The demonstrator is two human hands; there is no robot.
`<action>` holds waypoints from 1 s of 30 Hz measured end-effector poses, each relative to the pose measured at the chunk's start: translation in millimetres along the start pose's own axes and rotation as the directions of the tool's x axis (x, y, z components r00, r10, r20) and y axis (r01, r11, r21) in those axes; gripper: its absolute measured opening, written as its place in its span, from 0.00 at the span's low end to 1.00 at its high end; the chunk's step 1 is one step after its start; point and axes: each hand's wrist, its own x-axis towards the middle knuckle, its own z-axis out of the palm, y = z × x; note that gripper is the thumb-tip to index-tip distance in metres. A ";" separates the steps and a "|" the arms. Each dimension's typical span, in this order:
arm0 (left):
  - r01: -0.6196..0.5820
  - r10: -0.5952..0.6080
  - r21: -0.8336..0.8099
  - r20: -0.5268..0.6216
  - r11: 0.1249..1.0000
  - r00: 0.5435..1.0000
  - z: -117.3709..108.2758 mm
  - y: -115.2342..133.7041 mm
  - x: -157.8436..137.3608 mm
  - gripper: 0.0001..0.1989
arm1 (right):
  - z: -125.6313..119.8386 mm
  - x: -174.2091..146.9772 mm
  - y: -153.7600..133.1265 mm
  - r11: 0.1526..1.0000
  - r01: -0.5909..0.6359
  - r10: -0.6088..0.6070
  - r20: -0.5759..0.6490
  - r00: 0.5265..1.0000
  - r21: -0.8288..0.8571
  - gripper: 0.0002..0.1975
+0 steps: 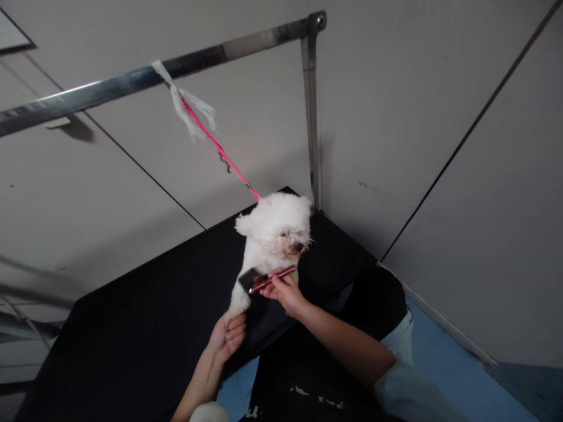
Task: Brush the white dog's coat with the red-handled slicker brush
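Note:
A small white fluffy dog (277, 225) is on a black-topped grooming table (145, 310), its face turned toward the right. My left hand (229, 337) is closed around the dog's front paw, with the leg stretched out toward me. In my right hand (285, 293) is a slicker brush (275, 279) with a dark red handle. The brush's dark flat head lies against or just in front of the raised leg; its bristles cannot be made out. A pink lead (211, 136) runs from behind the dog's head up to a metal bar.
The metal bar (237, 47) crosses above the table, on an upright post (310, 129) at the back corner. White cloth strips (180, 105) are tied at the lead's top. Pale wall panels (417, 117) stand close behind. Blue floor (444, 346) shows at right.

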 end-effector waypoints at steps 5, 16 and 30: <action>-0.014 0.015 0.019 -0.018 1.000 1.000 -1.1 -2.3 -0.2 0.27 | -1.7 2.9 0.7 0.980 0.144 -0.162 -0.133 0.978 -0.140 0.23; 0.027 -0.028 -0.006 -0.067 1.000 0.997 5.2 -6.7 -5.8 0.21 | -8.4 -8.9 11.4 0.999 -0.006 0.006 0.012 1.000 -0.043 0.22; -0.291 0.355 0.391 -0.100 0.873 0.930 38.5 -1.5 -21.0 0.19 | -28.2 -12.8 7.6 0.990 0.100 -0.112 -0.125 0.986 -0.103 0.22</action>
